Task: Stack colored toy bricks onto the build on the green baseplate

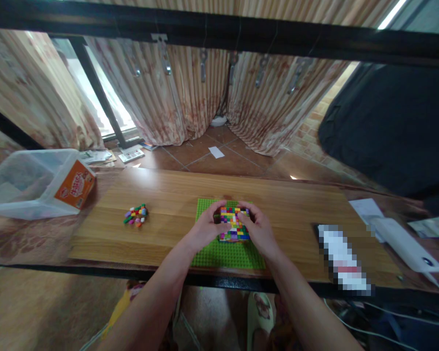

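Note:
A block built of small multicoloured toy bricks (pixel 234 225) is over the green studded baseplate (pixel 227 256) at the middle of the table. My left hand (pixel 208 225) grips its left side, thumb across the front face. From the right, my right hand (pixel 259 225) closes round the other side, its thumb also on the bricks. The fingers behind the block are partly hidden. Whether the block touches the baseplate, I cannot tell. A small pile of loose coloured bricks (pixel 136 214) lies on the wooden tabletop to the left.
A clear plastic bin (pixel 32 209) with an orange label stands left of the wooden board (pixel 161 195). On the right lie a blurred-out flat device (pixel 342 258) and a white power bank-like box (pixel 406 246) with a cable. A dark bar (pixel 219 34) crosses above, before curtains.

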{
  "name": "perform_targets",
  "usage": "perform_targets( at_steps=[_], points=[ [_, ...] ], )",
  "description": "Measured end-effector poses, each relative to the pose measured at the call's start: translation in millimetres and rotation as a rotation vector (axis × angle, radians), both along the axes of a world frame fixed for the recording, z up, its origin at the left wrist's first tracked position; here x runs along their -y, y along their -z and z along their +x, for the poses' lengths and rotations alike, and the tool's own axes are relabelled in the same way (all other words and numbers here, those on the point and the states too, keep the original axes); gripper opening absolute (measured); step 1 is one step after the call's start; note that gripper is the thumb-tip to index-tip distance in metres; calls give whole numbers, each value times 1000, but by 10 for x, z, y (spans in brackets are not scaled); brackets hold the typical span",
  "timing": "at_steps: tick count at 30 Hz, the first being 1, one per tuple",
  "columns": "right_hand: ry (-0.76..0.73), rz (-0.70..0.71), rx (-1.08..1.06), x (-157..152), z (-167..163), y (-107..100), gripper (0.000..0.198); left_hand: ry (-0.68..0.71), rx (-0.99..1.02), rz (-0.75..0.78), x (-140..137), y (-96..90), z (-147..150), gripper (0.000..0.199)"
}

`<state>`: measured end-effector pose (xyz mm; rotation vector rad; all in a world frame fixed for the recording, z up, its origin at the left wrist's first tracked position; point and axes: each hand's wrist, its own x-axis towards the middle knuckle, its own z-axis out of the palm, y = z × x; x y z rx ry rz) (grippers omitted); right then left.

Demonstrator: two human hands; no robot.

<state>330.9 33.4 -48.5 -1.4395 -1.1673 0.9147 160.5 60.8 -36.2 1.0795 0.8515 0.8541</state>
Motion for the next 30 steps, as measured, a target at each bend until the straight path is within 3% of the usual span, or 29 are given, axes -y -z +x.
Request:
perform_targets(
  at_steps=[10, 16, 19, 22, 26, 30],
  points=[
    [-10, 34, 219, 51, -18, -11, 42, -18, -63, 12, 35, 40, 24, 72],
    [-34, -39, 248, 43, 7, -2, 47, -273, -360, 259, -90, -42, -282, 47],
    [-33, -37, 299, 53, 24, 0, 47, -522, -616, 316, -209, -141, -695, 36],
    [-26, -4, 351, 58, 46, 11, 45, -684, -1067, 296, -249, -239, -1140, 30],
    [-38, -31, 350, 55, 58, 2, 45, -658, -1481, 180, -168, -300, -1473, 29],
    [-42, -43, 341, 49, 50, -37, 45, -589, -1636, 173, -101, -258, -1491, 28]
  ],
)
